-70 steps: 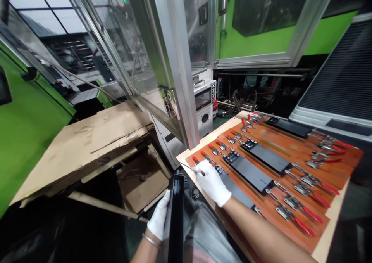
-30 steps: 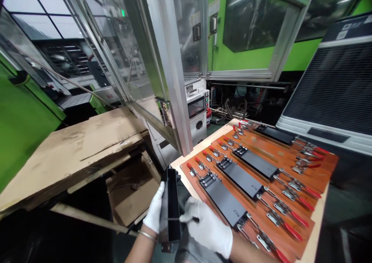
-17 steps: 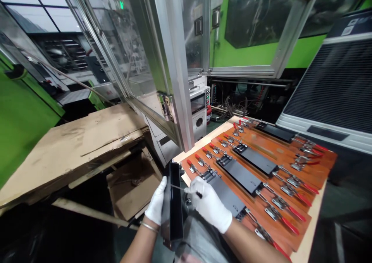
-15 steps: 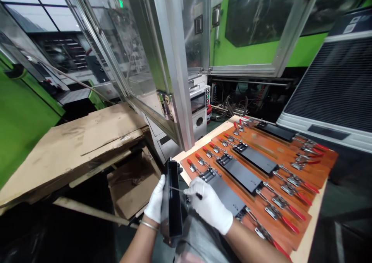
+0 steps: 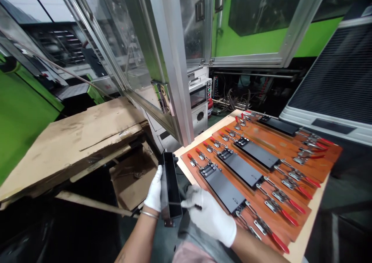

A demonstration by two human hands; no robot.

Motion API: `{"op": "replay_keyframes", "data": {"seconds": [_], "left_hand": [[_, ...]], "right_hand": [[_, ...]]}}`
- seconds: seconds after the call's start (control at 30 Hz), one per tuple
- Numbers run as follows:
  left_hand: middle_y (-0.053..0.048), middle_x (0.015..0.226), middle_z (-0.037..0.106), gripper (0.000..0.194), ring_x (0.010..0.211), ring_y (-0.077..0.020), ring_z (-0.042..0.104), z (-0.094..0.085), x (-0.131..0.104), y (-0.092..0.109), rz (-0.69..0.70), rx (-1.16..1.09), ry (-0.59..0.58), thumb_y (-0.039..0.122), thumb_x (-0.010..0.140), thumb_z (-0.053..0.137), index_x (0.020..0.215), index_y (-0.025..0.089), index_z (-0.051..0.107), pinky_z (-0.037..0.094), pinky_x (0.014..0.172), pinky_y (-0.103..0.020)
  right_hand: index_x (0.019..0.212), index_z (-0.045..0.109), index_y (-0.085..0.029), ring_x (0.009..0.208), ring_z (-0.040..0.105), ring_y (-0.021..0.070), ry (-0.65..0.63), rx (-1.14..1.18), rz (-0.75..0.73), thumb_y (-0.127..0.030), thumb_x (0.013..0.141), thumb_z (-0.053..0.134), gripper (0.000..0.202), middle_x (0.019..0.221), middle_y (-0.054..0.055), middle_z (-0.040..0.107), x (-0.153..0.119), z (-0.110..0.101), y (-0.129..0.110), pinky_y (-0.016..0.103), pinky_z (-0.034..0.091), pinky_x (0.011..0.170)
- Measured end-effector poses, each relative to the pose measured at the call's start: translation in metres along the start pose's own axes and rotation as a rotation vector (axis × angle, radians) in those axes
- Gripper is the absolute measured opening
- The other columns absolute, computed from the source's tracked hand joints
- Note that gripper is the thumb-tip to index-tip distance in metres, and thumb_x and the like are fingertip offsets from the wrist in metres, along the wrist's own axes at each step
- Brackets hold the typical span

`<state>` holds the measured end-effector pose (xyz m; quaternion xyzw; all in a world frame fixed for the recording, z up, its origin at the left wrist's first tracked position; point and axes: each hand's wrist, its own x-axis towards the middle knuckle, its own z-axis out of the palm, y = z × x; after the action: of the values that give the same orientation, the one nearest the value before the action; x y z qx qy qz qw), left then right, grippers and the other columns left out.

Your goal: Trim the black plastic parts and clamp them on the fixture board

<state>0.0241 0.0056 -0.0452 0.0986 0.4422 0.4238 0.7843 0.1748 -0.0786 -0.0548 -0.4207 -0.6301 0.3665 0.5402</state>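
A long black open box (image 5: 172, 185) is held up in front of my body, its hollow side facing me. My left hand (image 5: 155, 189), in a white glove, grips its left side. Closed in a pinch, my gloved right hand (image 5: 207, 214) holds a thin tool (image 5: 173, 203) whose tip lies across the lower part of the box; motion blurs the fingers. To the right, an orange fixture board (image 5: 276, 201) carries several flat black parts (image 5: 222, 187) between red-handled toggle clamps (image 5: 281, 243).
Cardboard covers a bench (image 5: 69, 142) at the left, with a cardboard box (image 5: 133, 177) beneath it. A metal-framed clear door (image 5: 174, 61) stands ahead, above the wooden table (image 5: 186, 154). Green machines stand behind and at the left.
My right hand and the thin tool have moved down along the black box. The box sits slightly higher in view, and the camera view has shifted a little.
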Motion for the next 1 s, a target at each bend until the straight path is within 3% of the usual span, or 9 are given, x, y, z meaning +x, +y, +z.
{"op": "replay_keyframes", "data": {"seconds": [0.1, 0.23, 0.3, 0.43, 0.6, 0.83, 1.0], "left_hand": [[-0.005, 0.06, 0.071, 0.047, 0.052, -0.0208, 0.069, 0.001, 0.003, -0.001, 0.067, 0.059, 0.06, 0.05, 0.088, 0.057, 0.109, 0.01, 0.068, 0.058, 0.064, -0.032], [-0.005, 0.058, 0.07, 0.048, 0.049, -0.021, 0.068, 0.002, 0.005, 0.003, 0.116, 0.136, 0.159, 0.054, 0.085, 0.059, 0.101, 0.01, 0.07, 0.059, 0.062, -0.032], [-0.005, 0.056, 0.07, 0.046, 0.048, -0.0208, 0.068, 0.001, 0.005, 0.005, 0.112, 0.138, 0.141, 0.053, 0.085, 0.059, 0.099, 0.01, 0.07, 0.06, 0.061, -0.032], [-0.005, 0.061, 0.072, 0.041, 0.063, -0.0237, 0.073, 0.0, 0.006, 0.005, 0.158, 0.066, 0.101, 0.049, 0.085, 0.062, 0.101, 0.012, 0.07, 0.06, 0.072, -0.035], [-0.008, 0.07, 0.075, 0.044, 0.079, -0.0273, 0.075, -0.007, 0.013, 0.004, 0.168, 0.06, 0.167, 0.053, 0.08, 0.066, 0.101, 0.013, 0.07, 0.059, 0.081, -0.038], [-0.007, 0.076, 0.077, 0.046, 0.076, -0.0257, 0.075, -0.02, 0.023, 0.007, 0.248, 0.036, 0.145, 0.053, 0.08, 0.066, 0.109, 0.017, 0.069, 0.06, 0.079, -0.037], [-0.007, 0.074, 0.076, 0.049, 0.074, -0.0259, 0.075, -0.021, 0.021, 0.006, 0.26, 0.048, 0.176, 0.054, 0.078, 0.068, 0.109, 0.017, 0.069, 0.061, 0.078, -0.038]], "right_hand": [[0.072, 0.063, -0.02, 0.072, 0.058, 0.0137, 0.097, -0.034, -0.091, -0.004, 0.072, 0.048, 0.022, 0.077, 0.001, 0.058, 0.002, -0.001, 0.006, 0.027, 0.049, 0.069], [0.067, 0.059, -0.02, 0.069, 0.057, 0.0125, 0.01, -0.007, -0.04, -0.004, 0.073, 0.048, 0.02, 0.074, 0.0, 0.057, -0.004, -0.001, 0.007, 0.025, 0.048, 0.065], [0.068, 0.059, -0.02, 0.07, 0.058, 0.0126, 0.002, 0.007, -0.027, -0.004, 0.073, 0.048, 0.02, 0.075, 0.0, 0.057, -0.007, -0.001, 0.005, 0.024, 0.048, 0.066], [0.07, 0.06, -0.02, 0.073, 0.059, 0.0136, 0.119, -0.016, -0.031, -0.003, 0.071, 0.045, 0.023, 0.077, 0.001, 0.059, -0.009, 0.001, 0.003, 0.026, 0.049, 0.069], [0.07, 0.057, -0.022, 0.067, 0.059, 0.0132, 0.126, 0.023, 0.058, -0.004, 0.072, 0.047, 0.021, 0.072, -0.001, 0.058, -0.014, 0.005, -0.002, 0.025, 0.05, 0.066], [0.073, 0.059, -0.022, 0.071, 0.059, 0.0139, 0.189, -0.005, 0.027, -0.004, 0.074, 0.046, 0.023, 0.075, 0.0, 0.059, -0.021, 0.012, 0.004, 0.026, 0.049, 0.069], [0.078, 0.059, -0.022, 0.076, 0.058, 0.0155, 0.144, -0.062, 0.043, -0.005, 0.077, 0.046, 0.021, 0.078, 0.001, 0.059, -0.023, 0.015, 0.008, 0.029, 0.047, 0.074]]}}
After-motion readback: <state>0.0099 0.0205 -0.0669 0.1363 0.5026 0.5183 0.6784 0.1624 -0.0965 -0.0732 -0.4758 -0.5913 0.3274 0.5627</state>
